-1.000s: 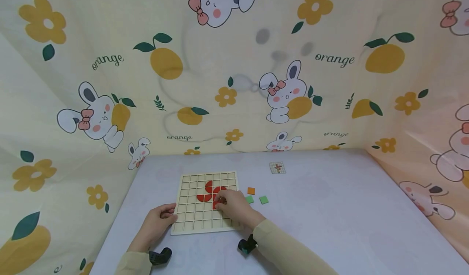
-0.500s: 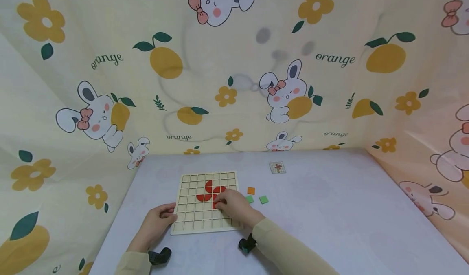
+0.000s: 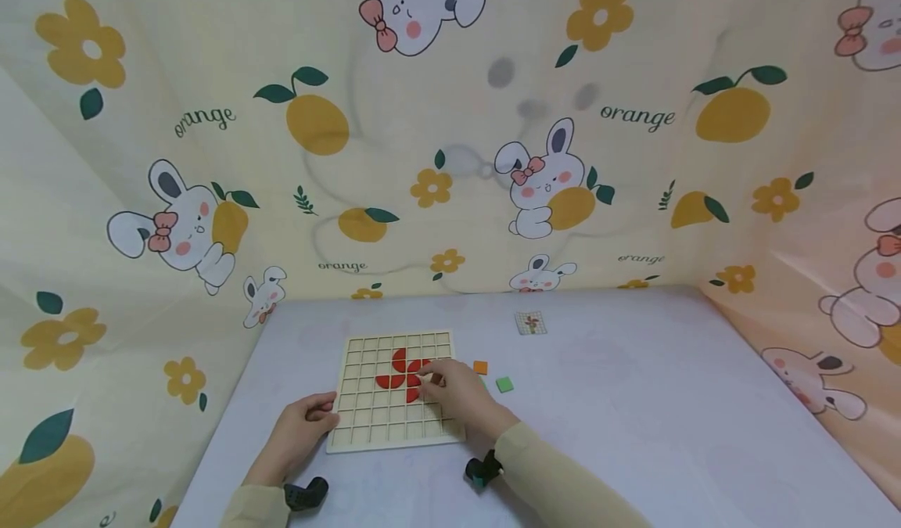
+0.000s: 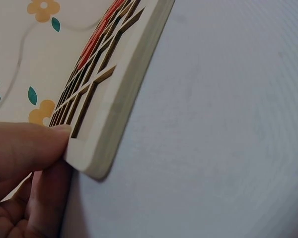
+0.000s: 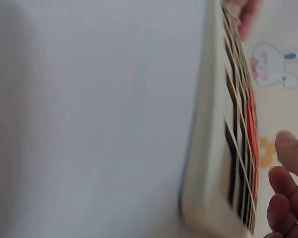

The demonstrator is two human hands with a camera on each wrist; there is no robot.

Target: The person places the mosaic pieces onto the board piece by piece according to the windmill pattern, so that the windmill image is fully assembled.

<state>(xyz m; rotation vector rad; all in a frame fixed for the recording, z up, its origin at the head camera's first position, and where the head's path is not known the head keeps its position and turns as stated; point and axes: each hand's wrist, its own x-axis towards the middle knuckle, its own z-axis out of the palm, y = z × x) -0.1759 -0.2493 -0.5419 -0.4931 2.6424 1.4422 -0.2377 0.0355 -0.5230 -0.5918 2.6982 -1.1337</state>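
Note:
A cream grid board [image 3: 366,430] lies on the table, with several red quarter-round tiles [image 3: 390,382] set in its cells as a pinwheel. At the board's left edge, my left hand [image 3: 299,430] pinches the rim; the left wrist view shows the thumb [image 4: 35,144] at the corner and a finger against the side. My right hand [image 3: 464,395] hovers over the board's right part, beside the red tiles. In the right wrist view its thumb [image 5: 290,151] and fingers stand apart with nothing between them. That hand hides part of the grid.
Right of the board lie an orange square tile [image 3: 480,368] and a green square tile [image 3: 504,385]; another green one is mostly hidden behind the right hand. Farther back lies a small pattern card [image 3: 531,323]. A printed cloth [image 3: 394,270] hangs around the table.
My right hand has lifted slightly off the red tiles and shifted right, its fingertips parting. The left hand stays at the board's edge.

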